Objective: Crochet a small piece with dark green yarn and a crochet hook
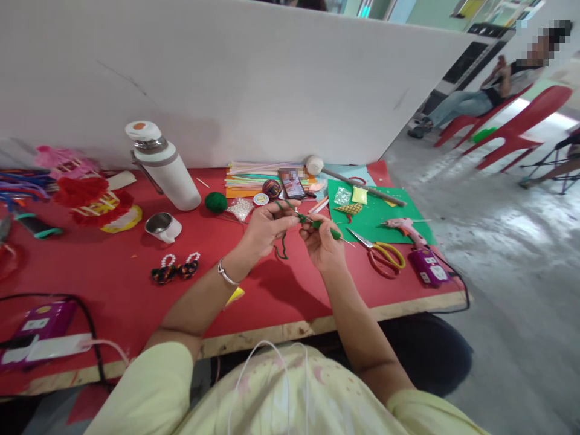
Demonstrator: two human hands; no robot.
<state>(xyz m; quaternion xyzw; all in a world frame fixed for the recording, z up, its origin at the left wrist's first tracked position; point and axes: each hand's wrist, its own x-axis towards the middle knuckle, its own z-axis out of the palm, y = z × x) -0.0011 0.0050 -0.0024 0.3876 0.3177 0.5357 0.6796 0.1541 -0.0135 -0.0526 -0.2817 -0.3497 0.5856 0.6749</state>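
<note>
My left hand (267, 228) pinches a strand of dark green yarn (283, 246) that loops down toward the red table (118, 284). My right hand (322, 243) grips a thin stick wrapped in green yarn (317, 224), its bare tip pointing right toward the scissors. Both hands meet above the middle of the table. A silver bangle sits on my left wrist. A green yarn ball (215, 202) lies just behind my left hand.
A white flask (163, 166) and metal cup (162, 226) stand at left. Yellow-handled scissors (385, 255), a pink glue gun (405, 228) and a purple power strip (428, 267) lie at right. A phone (292, 183) leans at the back. A person sits on a red chair (512, 121) far right.
</note>
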